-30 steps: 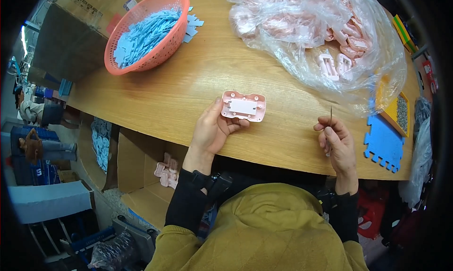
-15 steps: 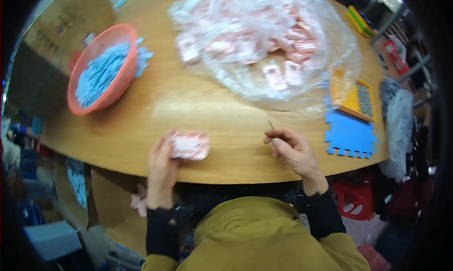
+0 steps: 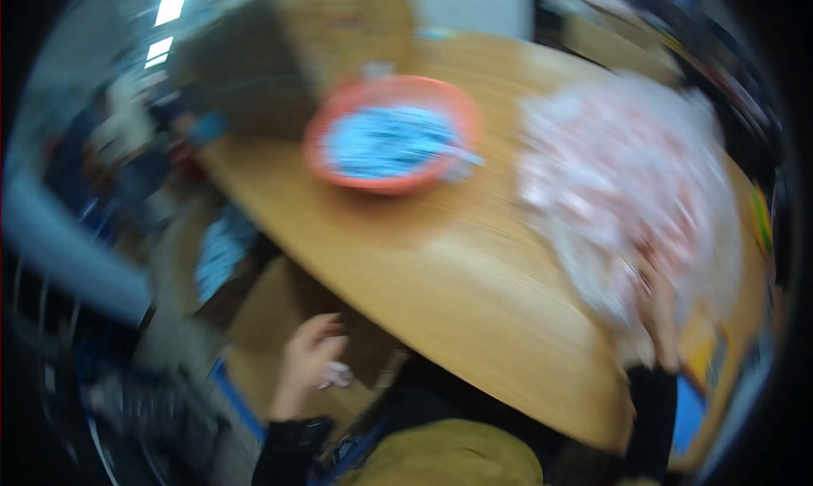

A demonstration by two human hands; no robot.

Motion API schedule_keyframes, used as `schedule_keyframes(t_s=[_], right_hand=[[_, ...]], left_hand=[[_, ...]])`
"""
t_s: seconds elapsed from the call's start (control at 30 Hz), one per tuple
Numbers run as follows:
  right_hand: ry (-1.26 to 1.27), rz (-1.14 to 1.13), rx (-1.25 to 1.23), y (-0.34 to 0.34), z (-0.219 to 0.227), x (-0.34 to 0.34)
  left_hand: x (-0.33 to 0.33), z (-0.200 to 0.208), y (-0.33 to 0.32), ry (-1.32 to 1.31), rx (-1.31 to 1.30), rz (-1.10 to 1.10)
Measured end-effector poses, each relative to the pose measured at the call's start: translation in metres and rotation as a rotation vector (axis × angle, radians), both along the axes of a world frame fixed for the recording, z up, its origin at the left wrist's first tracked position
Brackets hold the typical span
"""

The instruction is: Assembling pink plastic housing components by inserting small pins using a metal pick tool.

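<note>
My left hand (image 3: 306,357) is over a cardboard box (image 3: 271,304) below the table's front edge. Its fingers are a little apart and I see nothing between them. A small pink piece (image 3: 338,374) shows just beside that hand, apparently down in the box. My right hand (image 3: 660,304) reaches to the near side of a large clear plastic bag (image 3: 584,274) full of pink pieces (image 3: 652,164). Blur smears its fingertips, so whether they grip anything is unclear.
An orange plastic basket (image 3: 318,164) of blue pieces (image 3: 385,139) stands on the curved wooden table (image 3: 474,283). More blue pieces (image 3: 222,253) fill a box on the floor at left. A yellow tray (image 3: 699,346) and blue mat (image 3: 688,414) lie at the right.
The view has swung left. My left hand has gone from above the table to over the box and let go of the pink piece. My right hand has moved to the bag.
</note>
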State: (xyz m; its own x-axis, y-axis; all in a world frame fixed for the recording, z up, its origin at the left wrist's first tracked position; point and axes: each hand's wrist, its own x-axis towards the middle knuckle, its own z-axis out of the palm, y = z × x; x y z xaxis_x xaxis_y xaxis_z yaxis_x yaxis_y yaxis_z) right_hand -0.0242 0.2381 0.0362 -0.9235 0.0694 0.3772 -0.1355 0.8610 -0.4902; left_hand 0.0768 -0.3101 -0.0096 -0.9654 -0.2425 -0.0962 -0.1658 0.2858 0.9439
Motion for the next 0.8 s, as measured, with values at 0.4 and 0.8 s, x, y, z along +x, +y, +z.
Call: schedule_keyframes(t_s=[0.4,0.8], right_hand=[[-0.107,-0.092,0.202,0.055,-0.083,-0.067],[0.095,0.028,-0.005,0.057,-0.057,-0.047]], left_hand=[[-0.018,0.019,0.144,0.317,-0.013,-0.549],[-0.017,-0.011,0.167,0.361,-0.086,-0.663]])
